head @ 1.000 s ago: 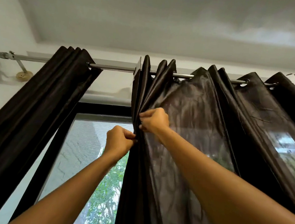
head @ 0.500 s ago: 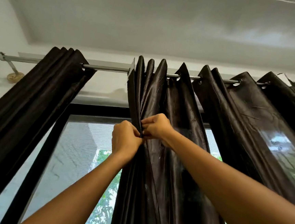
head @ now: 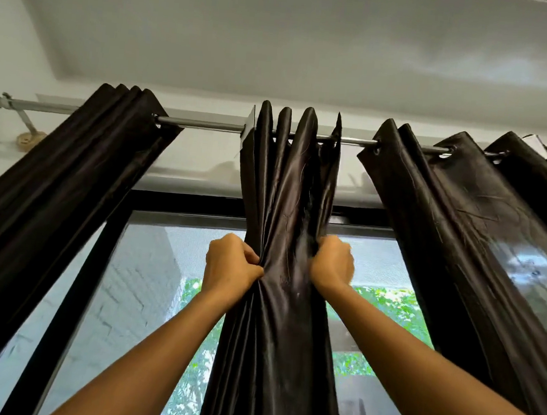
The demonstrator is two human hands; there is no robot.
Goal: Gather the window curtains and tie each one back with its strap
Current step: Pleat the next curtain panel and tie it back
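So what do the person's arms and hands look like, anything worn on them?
Both arms are bare as far as the frame shows: no sleeves, watch or bracelets in view. The left hand and right hand wear no gloves, and no rings show. The right hand is slightly blurred.

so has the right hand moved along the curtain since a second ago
Yes. The right hand shifted rightward across the middle curtain, away from the left hand.

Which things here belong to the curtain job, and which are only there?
Job: middle curtain, gripped by left hand and right hand; left curtain; right curtain; rod. No strap visible.

Only there: window frame, ceiling, bracket.
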